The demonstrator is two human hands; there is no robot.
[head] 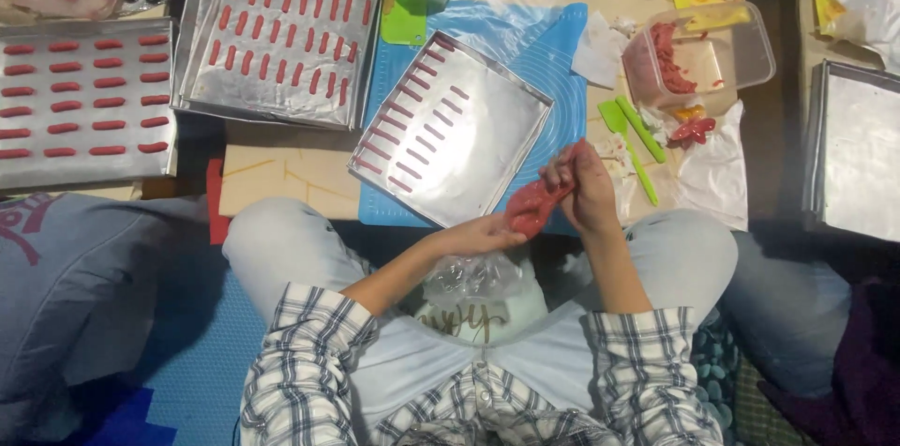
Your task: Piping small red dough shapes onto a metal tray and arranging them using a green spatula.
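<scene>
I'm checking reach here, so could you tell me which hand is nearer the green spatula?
Right. The right hand sits just left of the green spatula; the left hand is farther away, lower left.

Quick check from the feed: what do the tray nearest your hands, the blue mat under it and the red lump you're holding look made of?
Tray: looks like thin sheet metal, dull silver with glare and a folded rim. Blue mat: seems flexible silicone or plastic, matte, with faint printed lines. Red lump, between the left hand and right hand: a soft, moist paste or dough, probably food; it bends and smears on the fingers.
</scene>
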